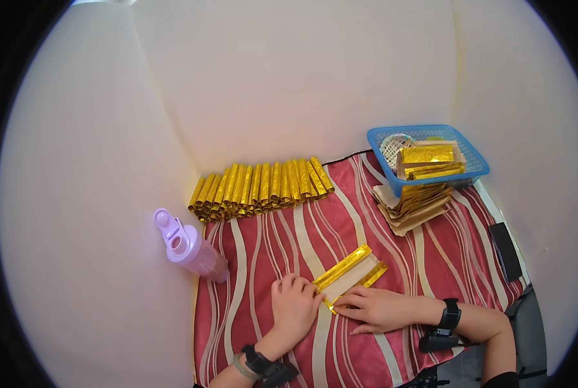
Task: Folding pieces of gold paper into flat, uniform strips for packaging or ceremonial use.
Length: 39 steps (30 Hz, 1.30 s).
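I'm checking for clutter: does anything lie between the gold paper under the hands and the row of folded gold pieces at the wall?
Nothing visible does. Between the gold paper and the row of folded gold pieces there is only bare striped cloth; the purple bottle stands off to the left.
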{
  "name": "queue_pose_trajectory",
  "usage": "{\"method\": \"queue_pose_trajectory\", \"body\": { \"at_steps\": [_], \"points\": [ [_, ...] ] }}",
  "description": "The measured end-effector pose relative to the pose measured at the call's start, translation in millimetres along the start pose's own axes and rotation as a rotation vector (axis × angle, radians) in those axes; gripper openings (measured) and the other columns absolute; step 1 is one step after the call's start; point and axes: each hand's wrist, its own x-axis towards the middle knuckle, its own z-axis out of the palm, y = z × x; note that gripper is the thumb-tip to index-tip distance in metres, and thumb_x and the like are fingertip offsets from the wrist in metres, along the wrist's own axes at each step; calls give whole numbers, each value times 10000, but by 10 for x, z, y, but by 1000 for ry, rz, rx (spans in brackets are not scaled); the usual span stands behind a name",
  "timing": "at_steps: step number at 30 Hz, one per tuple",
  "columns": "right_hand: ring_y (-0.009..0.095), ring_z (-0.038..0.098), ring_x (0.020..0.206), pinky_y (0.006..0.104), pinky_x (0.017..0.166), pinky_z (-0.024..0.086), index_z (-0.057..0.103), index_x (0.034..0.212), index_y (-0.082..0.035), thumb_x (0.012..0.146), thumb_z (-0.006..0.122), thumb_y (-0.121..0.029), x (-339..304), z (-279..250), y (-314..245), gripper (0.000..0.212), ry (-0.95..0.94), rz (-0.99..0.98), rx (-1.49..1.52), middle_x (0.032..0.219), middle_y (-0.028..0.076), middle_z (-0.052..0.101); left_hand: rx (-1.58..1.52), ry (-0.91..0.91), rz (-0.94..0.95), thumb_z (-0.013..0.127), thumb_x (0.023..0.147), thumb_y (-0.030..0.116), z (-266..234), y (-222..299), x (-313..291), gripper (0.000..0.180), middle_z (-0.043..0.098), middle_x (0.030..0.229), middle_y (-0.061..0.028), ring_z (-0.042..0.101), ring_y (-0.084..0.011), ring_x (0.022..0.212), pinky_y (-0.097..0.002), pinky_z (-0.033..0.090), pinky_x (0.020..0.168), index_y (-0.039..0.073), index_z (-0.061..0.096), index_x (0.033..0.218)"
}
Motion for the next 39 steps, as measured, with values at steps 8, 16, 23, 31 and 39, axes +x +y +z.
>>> {"method": "queue_pose_trajectory", "body": {
  "at_steps": [8, 16, 23, 31, 39],
  "points": [
    [348, 414, 1271, 403, 1062, 357, 469, 1288, 81, 906, 578, -426, 91, -8, -14, 645, 6, 222, 5, 1353, 225, 439, 194, -71, 75, 707, 766, 332, -9, 271, -75, 457, 587, 1080, -149, 474, -304, 1149, -501, 337, 969, -48, 635, 1010],
    [406, 236, 1407, 448, 1147, 220, 313, 1380, 137, 888, 453, -639, 56, 227, 118, 930, 15, 467, -195, 1464, 327, 278, 372, -152, 111, 641, 821, 361, 66, 286, -155, 528, 552, 1256, -218, 429, -348, 1246, -564, 287, 1037, -70, 612, 1123],
    [354, 158, 1447, 453, 1177, 67, 279, 1412, 132, 880, 370, -703, -109, 74, 202, 994, -65, 761, -520, 1500, 296, 246, 275, -100, 58, 679, 789, 351, 45, 318, -156, 541, 529, 1196, -164, 438, -336, 1202, -535, 316, 1020, -58, 584, 1129],
    [362, 226, 1423, 448, 1169, 121, 314, 1388, 148, 881, 419, -671, -104, 100, 177, 969, 19, 735, -539, 1458, 298, 325, 250, -102, 58, 681, 788, 345, 70, 303, -160, 548, 545, 1177, -172, 439, -332, 1198, -526, 317, 1021, -52, 577, 1151],
    [416, 250, 1398, 464, 1156, 177, 307, 1368, 180, 885, 473, -618, 93, 134, 67, 947, 58, 769, -447, 1423, 360, 322, 264, -153, 106, 589, 885, 334, 146, 277, -199, 510, 550, 1271, -263, 408, -386, 1306, -525, 297, 1069, -80, 576, 1183]
  ]
}}
